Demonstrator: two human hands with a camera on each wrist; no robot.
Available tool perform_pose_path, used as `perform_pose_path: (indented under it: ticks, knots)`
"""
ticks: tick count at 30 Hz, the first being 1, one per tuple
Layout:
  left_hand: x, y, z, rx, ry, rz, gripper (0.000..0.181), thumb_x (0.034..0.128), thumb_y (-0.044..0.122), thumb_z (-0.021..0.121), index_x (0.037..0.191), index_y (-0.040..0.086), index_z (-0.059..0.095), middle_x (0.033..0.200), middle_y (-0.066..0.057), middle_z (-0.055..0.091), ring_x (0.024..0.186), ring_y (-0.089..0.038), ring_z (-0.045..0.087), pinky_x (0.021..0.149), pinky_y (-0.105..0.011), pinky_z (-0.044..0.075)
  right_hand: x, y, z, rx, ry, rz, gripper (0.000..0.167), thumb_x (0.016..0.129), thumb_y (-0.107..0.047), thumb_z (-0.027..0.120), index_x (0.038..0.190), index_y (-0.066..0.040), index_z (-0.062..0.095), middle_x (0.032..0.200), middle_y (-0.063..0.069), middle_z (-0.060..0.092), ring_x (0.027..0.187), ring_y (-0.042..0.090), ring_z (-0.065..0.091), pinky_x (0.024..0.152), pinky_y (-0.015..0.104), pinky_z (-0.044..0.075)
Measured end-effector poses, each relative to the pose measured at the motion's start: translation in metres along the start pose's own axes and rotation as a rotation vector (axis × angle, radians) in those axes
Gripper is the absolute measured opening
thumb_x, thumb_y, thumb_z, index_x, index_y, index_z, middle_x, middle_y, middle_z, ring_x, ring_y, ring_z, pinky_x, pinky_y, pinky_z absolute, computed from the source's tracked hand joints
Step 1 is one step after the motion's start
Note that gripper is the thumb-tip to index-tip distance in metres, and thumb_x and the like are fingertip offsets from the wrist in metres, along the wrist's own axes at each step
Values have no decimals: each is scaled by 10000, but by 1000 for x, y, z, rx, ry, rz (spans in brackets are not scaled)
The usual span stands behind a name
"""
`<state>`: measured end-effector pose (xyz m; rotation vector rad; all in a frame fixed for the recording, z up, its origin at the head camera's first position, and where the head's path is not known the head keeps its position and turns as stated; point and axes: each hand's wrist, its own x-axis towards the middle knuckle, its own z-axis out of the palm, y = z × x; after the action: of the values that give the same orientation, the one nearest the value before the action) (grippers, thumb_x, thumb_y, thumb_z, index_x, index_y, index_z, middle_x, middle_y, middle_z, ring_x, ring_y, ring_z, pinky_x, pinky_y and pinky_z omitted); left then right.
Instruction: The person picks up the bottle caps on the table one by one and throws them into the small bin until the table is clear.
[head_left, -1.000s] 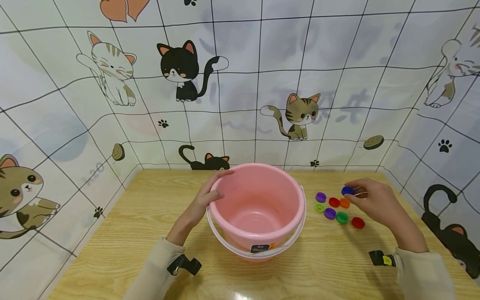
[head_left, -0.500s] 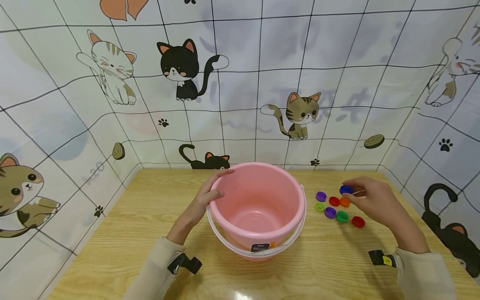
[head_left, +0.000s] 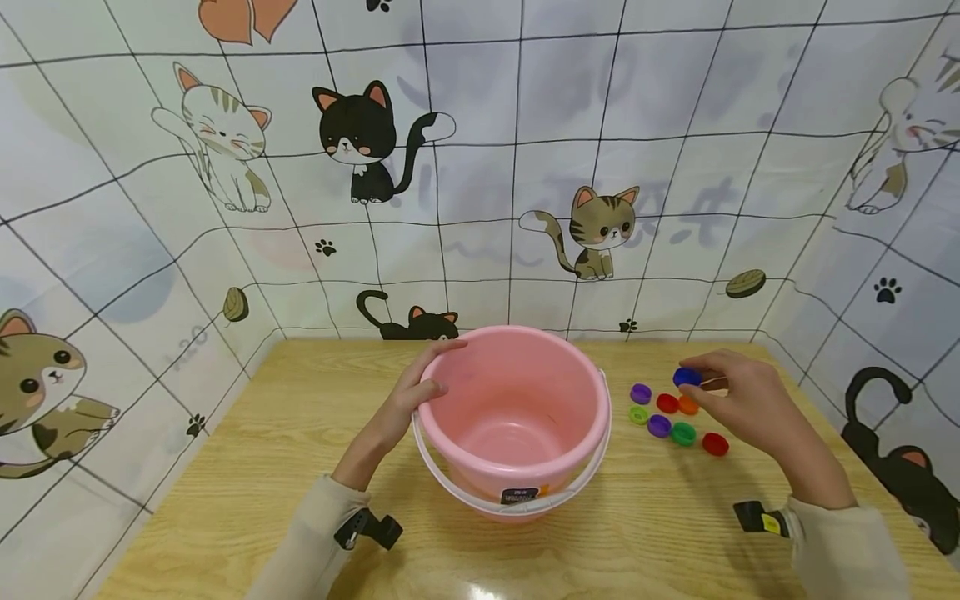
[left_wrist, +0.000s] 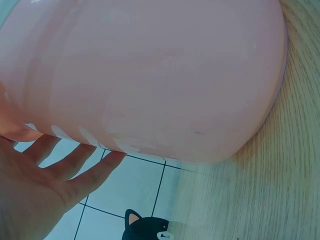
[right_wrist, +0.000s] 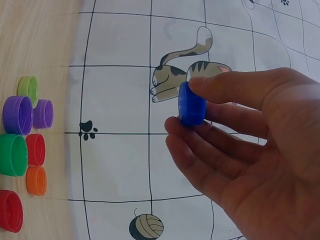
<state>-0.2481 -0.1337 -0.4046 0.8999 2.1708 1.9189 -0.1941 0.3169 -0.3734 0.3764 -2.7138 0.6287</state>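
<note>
A pink bucket (head_left: 517,481) with a white handle (head_left: 543,502) stands on the table, its mouth tilted towards me. My left hand (head_left: 397,408) grips its left rim, thumb inside and fingers along the outer wall, as the left wrist view shows the spread fingers (left_wrist: 92,172) against the bucket. Between thumb and fingers my right hand (head_left: 757,404) pinches a blue bottle cap (right_wrist: 191,105), held above the table to the right of the bucket. Beneath and beside that hand lie several loose caps: purple (head_left: 660,426), green (head_left: 683,433), red (head_left: 716,444), orange (head_left: 687,405) and light green (head_left: 638,415).
The wooden table (head_left: 300,392) extends on both sides of the bucket. A cloth or sheet printed with cats and a grid (head_left: 480,167) rises behind the table and at both sides. Each forearm wears a black wrist camera (head_left: 367,529) at the sleeve end.
My right hand has moved slightly left and up with the blue bottle cap. The left hand and the bucket have stayed where they were.
</note>
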Motion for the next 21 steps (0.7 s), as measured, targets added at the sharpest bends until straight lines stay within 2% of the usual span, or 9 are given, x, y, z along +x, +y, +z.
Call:
perform_pose_path:
  ticks: [7,12,21]
  knots:
    - [-1,0,0,3,1,0,634,910,164,461,1541,236,445,1511,-168,428,1022,-543,657,821,-625,591,0,-5,0,-2,5,-12,348,885,-127,789,1175,51,714,1087,228,725,892,386,748,741,531,612]
    - [0,1,1,15,7,-1,634,906,167,461,1536,239,452,1510,-159,433,1043,-517,657,830,-599,598,-1,-6,0,-23,30,-36,336,869,-112,801,1153,48,720,1063,216,731,865,368,752,718,505,615]
    - [-1,1,2,2,16,-9,646,900,152,456,1539,243,447,1528,-157,432,1084,-531,636,846,-636,581,0,-12,-1,-16,21,-24,352,874,-123,800,1174,42,717,1082,223,736,888,379,752,754,550,608]
